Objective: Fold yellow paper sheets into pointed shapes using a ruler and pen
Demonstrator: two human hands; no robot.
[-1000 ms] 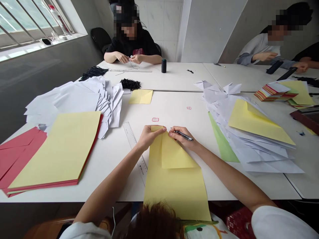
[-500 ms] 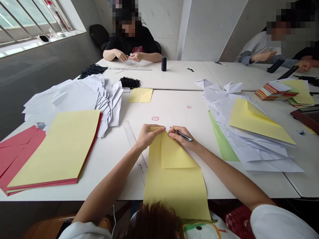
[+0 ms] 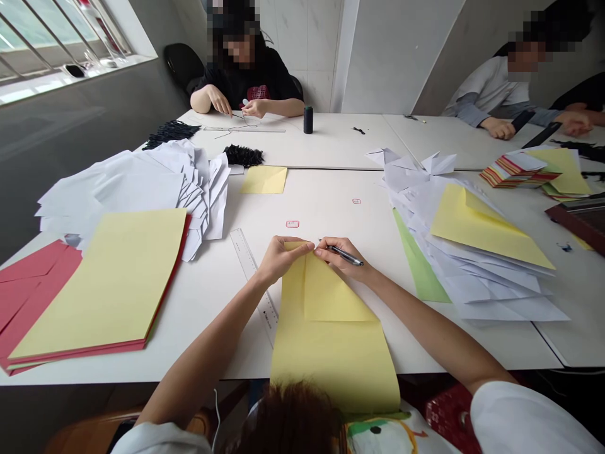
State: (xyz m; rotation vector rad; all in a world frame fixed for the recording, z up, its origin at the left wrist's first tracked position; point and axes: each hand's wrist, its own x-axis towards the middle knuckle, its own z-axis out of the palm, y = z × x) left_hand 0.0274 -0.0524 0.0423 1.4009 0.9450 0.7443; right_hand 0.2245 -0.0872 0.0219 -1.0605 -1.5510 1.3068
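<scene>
Yellow folded paper sheet [image 3: 331, 359], light and floppy, best held at its top fold, where the left hand [image 3: 283, 260] pinches it; the right hand [image 3: 339, 257] grips a slim black pen [image 3: 347, 255]

Left of the work area: loose folded white paper [image 3: 142, 189], yellow sheet stack [image 3: 94, 284] on red sheets [image 3: 33, 293], black fringe bundle [image 3: 241, 154]. Small yellow square [image 3: 263, 180] lies mid-table, clear ruler [image 3: 248, 271] further forward. Right side: white folded pile [image 3: 491, 284] with yellow sheet [image 3: 486, 221] on top and green sheet [image 3: 418, 258] poking out beneath, plus striped paper stack [image 3: 520, 170]. Far end: co-worker in black T-shirt [image 3: 246, 82] working thread beside black spool [image 3: 308, 120]; second co-worker in white top [image 3: 486, 91] at right.
</scene>
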